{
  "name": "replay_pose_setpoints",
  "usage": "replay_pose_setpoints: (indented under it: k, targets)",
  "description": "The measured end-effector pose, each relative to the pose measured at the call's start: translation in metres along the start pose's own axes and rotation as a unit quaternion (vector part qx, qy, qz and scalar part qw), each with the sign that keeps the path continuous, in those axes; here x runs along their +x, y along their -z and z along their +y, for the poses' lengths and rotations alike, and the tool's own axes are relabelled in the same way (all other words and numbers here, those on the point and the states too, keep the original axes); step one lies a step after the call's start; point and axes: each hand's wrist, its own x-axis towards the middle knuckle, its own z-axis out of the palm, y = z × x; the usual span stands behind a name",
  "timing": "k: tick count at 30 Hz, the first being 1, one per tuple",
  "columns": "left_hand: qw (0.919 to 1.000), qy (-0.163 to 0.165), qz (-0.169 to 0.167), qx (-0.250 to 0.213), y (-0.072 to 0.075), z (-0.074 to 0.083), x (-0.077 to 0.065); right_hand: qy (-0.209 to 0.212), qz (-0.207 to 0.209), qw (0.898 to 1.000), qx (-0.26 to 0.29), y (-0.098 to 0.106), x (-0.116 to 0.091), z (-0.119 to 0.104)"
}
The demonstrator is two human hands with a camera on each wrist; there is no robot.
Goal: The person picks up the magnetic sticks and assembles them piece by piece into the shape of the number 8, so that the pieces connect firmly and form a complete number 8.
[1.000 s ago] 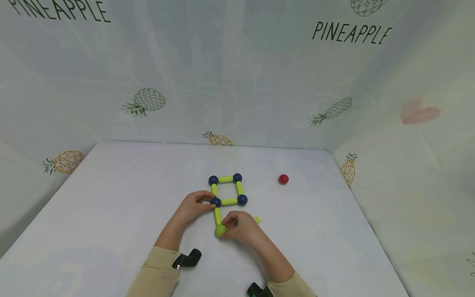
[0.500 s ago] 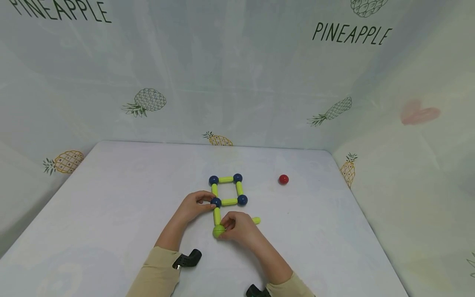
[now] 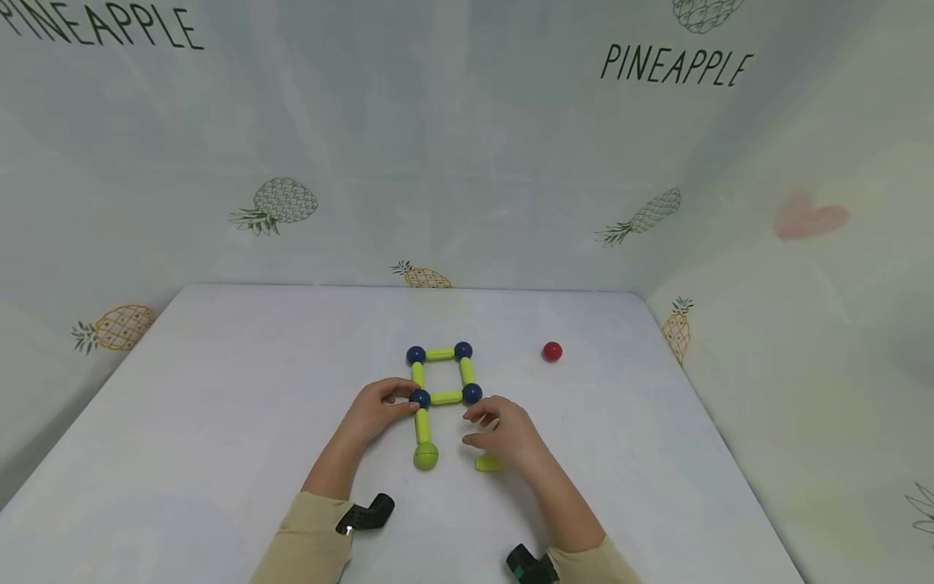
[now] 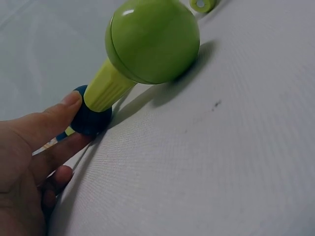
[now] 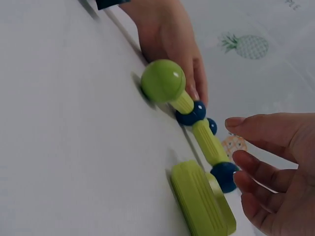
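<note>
Yellow-green rods and dark blue balls form a square (image 3: 440,354) on the table. From its near-left corner a rod (image 3: 422,426) runs towards me, ending in a light green ball (image 3: 426,456). My left hand (image 3: 375,410) pinches the blue corner ball (image 3: 419,398) between thumb and fingers, also plain in the left wrist view. My right hand (image 3: 507,434) hovers to the right of the green ball, fingers loosely bent and holding nothing. Below it lies a loose yellow-green piece (image 3: 488,463), partly hidden by the hand; in the right wrist view it looks like two rods (image 5: 197,201) side by side.
A red ball (image 3: 552,351) sits alone on the white table (image 3: 277,341), right of the square. Behind the table hangs a pale cloth (image 3: 452,162) printed with pineapples.
My right hand has let go of the green ball and moved to the right, its fingers apart. The left hand stays on the blue ball. The head view has shifted slightly.
</note>
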Motion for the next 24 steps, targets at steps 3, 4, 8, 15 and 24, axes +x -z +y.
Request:
replay_pose_setpoints:
  k: [3, 4, 8, 15, 24]
  targets:
    - [1.0, 0.001, 0.005, 0.002, 0.0, -0.001, 0.0, -0.015, 0.013, 1.0, -0.011, 0.005, 0.001, 0.007]
    - [1.0, 0.001, 0.007, 0.003, 0.0, -0.002, 0.0, -0.02, 0.016, 1.0, -0.013, 0.006, 0.001, 0.009]
    - [0.9999, -0.004, 0.011, 0.001, 0.0, -0.003, 0.001, -0.038, 0.026, 0.999, -0.017, 0.01, 0.002, 0.02]
    - [0.9998, -0.01, 0.017, -0.005, 0.001, -0.004, 0.002, -0.052, 0.029, 0.998, -0.022, 0.017, 0.004, 0.032]
    - [0.9997, -0.006, 0.024, -0.005, 0.002, -0.005, 0.002, -0.066, 0.015, 0.998, -0.018, 0.02, 0.006, 0.042]
